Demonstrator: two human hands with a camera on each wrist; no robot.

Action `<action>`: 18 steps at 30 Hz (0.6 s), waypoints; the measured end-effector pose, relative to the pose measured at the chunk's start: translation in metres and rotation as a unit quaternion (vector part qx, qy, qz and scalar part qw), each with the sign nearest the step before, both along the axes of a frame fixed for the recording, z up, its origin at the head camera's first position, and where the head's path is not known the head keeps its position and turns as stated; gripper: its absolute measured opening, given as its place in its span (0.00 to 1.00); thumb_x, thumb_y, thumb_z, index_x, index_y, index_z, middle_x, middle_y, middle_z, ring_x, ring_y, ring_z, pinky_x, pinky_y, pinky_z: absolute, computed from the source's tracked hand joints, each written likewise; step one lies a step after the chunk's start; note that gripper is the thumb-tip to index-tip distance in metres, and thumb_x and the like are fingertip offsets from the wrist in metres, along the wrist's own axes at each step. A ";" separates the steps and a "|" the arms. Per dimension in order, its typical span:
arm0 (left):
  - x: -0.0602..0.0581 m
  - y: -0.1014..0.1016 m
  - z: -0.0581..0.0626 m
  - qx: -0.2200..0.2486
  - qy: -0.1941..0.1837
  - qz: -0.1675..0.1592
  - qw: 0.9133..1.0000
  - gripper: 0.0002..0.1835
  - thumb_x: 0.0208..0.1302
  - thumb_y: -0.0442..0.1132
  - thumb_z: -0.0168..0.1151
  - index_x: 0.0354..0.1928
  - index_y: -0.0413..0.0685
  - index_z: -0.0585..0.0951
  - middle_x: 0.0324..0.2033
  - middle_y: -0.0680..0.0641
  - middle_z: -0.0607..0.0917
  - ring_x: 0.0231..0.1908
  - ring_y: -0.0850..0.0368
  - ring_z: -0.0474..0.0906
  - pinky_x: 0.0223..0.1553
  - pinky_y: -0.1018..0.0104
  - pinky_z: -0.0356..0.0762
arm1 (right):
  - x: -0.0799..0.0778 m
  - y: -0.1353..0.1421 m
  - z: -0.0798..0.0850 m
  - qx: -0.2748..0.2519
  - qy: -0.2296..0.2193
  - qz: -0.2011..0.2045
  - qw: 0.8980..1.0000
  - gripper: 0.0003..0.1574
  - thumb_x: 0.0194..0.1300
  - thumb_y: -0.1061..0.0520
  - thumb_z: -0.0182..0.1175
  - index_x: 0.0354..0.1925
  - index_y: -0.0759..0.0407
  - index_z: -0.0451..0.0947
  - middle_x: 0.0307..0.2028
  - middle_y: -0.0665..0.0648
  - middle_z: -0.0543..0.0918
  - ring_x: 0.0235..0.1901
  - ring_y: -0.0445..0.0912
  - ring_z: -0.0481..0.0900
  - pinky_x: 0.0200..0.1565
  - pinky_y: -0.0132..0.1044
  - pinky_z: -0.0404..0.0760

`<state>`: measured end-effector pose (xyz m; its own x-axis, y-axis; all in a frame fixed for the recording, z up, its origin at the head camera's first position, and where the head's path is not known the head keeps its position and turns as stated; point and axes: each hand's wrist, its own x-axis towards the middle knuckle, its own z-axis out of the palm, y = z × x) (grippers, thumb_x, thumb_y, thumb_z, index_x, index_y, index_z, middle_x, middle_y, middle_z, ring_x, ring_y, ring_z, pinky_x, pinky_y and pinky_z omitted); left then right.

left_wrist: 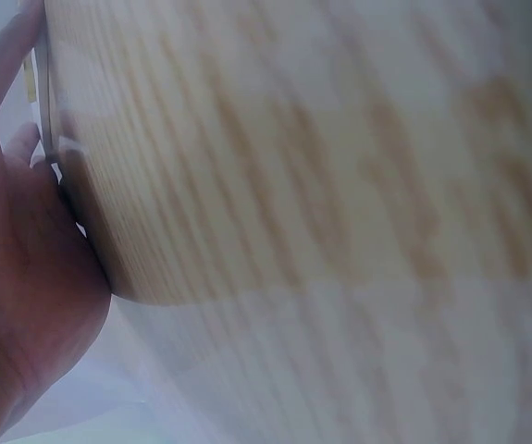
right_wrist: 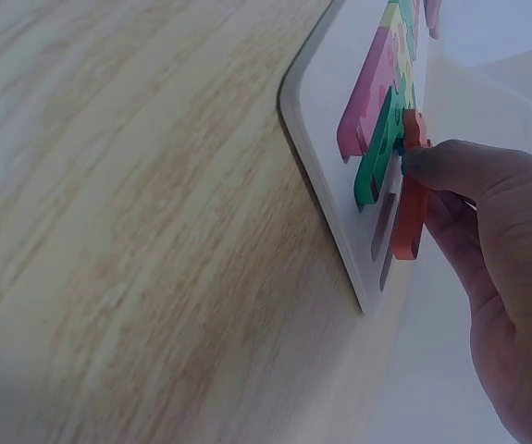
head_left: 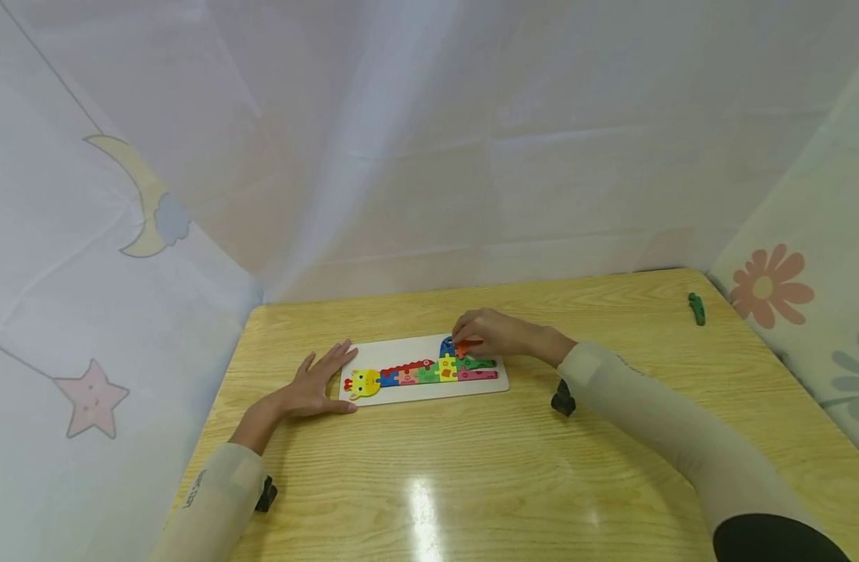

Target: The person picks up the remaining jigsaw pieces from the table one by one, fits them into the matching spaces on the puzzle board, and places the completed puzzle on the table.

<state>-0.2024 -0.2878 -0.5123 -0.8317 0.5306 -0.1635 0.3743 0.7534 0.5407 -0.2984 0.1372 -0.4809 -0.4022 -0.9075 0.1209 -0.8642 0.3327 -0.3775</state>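
A white puzzle board (head_left: 401, 348) lies on the table with a colourful giraffe puzzle in it. My left hand (head_left: 311, 389) spreads around its left end, near the yellow giraffe head (head_left: 365, 382), fingers extended and thumb at the near edge. At the other end, my right hand (head_left: 498, 334) pinches an orange puzzle piece (right_wrist: 410, 222) between thumb and fingers. That piece is raised over the board's slots, beside a green leg piece (right_wrist: 371, 176) and a pink leg piece (right_wrist: 369, 97). A blue piece (head_left: 446, 349) sits at the upper corner, partly behind the fingers.
Off at the table's far right lies a loose green piece (head_left: 696, 309). The wooden table (head_left: 373, 460) meets fabric walls at its back and sides. Dark wrist devices (head_left: 563, 399) hang beneath both sleeves.
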 end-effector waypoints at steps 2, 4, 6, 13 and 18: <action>0.000 0.000 0.000 -0.003 0.000 0.000 1.000 0.59 0.62 0.62 0.74 0.86 0.48 0.52 0.86 0.41 0.45 0.84 0.37 0.39 0.77 0.30 0.26 | -0.001 0.000 -0.001 0.002 0.002 0.001 1.000 0.16 0.68 0.62 0.72 0.53 0.63 0.89 0.54 0.61 0.87 0.56 0.53 0.85 0.57 0.46 0.86; 0.000 0.001 0.000 -0.003 0.001 -0.001 1.000 0.59 0.63 0.62 0.74 0.86 0.47 0.52 0.85 0.41 0.45 0.84 0.36 0.39 0.77 0.29 0.26 | -0.001 0.000 -0.002 0.006 0.002 0.000 1.000 0.16 0.68 0.62 0.72 0.54 0.63 0.89 0.54 0.61 0.88 0.56 0.53 0.85 0.57 0.47 0.86; 0.001 0.001 0.001 -0.006 0.000 -0.002 1.000 0.59 0.63 0.62 0.74 0.86 0.47 0.52 0.85 0.41 0.45 0.84 0.36 0.39 0.77 0.29 0.26 | -0.001 0.000 -0.003 0.008 0.003 -0.001 1.000 0.16 0.68 0.62 0.72 0.54 0.63 0.89 0.54 0.61 0.88 0.56 0.54 0.85 0.58 0.47 0.86; 0.003 0.002 0.003 -0.009 0.004 0.000 1.000 0.60 0.63 0.62 0.74 0.85 0.45 0.52 0.85 0.40 0.45 0.84 0.35 0.39 0.77 0.28 0.26 | -0.001 -0.001 -0.006 0.008 -0.003 0.001 1.000 0.16 0.69 0.63 0.71 0.54 0.63 0.89 0.55 0.61 0.88 0.56 0.53 0.85 0.57 0.47 0.86; 0.003 0.000 0.004 -0.009 0.001 0.002 1.000 0.60 0.62 0.62 0.74 0.85 0.45 0.52 0.85 0.40 0.45 0.84 0.36 0.39 0.77 0.28 0.26 | -0.001 -0.002 -0.006 0.009 0.000 -0.001 1.000 0.15 0.69 0.62 0.71 0.53 0.63 0.90 0.54 0.61 0.88 0.56 0.53 0.85 0.58 0.47 0.86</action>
